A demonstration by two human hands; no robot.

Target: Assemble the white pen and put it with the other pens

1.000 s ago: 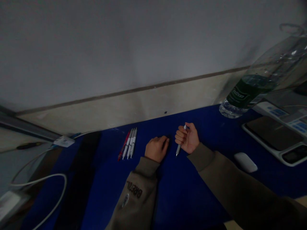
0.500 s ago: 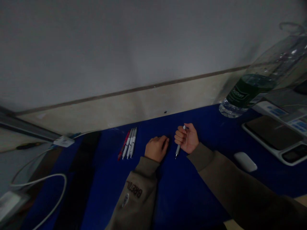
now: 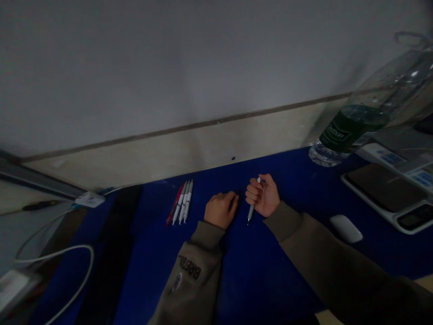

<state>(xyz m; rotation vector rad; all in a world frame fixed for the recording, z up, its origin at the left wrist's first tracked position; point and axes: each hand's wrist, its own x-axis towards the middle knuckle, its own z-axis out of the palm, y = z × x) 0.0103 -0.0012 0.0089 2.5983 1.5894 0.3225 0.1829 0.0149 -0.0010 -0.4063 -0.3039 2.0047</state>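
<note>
A white-and-grey pen is in my right hand, whose fingers are wrapped round its middle. The pen's tip points down toward me, and my thumb is by its white top end. My left hand rests palm down on the blue tabletop, its fingers curled in and nothing visible in them. Left of that hand lie several pens side by side: a red pen at the left end and white pens with grey ends beside it.
At the back right stands a large clear bottle with a green label. A digital scale and a white rounded case are on the right. White cable loops at the left, and a wall borders the back edge.
</note>
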